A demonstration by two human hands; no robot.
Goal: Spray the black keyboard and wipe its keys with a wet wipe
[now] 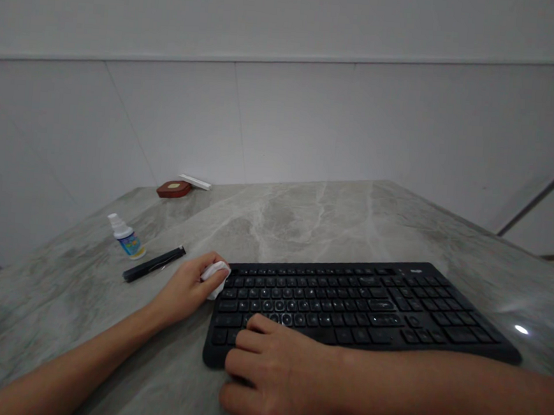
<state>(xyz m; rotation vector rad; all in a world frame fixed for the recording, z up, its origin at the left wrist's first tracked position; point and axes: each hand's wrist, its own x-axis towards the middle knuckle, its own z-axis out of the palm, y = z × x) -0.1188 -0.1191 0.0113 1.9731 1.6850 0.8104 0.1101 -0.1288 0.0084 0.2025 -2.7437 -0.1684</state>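
Note:
A black full-size keyboard (317, 300) lies on the grey marble-patterned table in front of me. My left hand (194, 285) is at its far left corner, with the thumb and fingers closed round a crumpled white tissue (217, 273). The tissue touches the keyboard's left edge. Across the near left edge of the keyboard lies my right hand (278, 374), its fingers curled over the lower left keys and front rim. The undersides of its fingers and its thumb are partly hidden.
Left of my left hand lies a slim black stick-like item (153, 265), with a small white spray bottle (129, 240) standing beyond it. By the wall, a reddish-brown box (173, 190) lies beside a thin white strip (195, 181). A pale wall (303, 120) borders the table's far edge.

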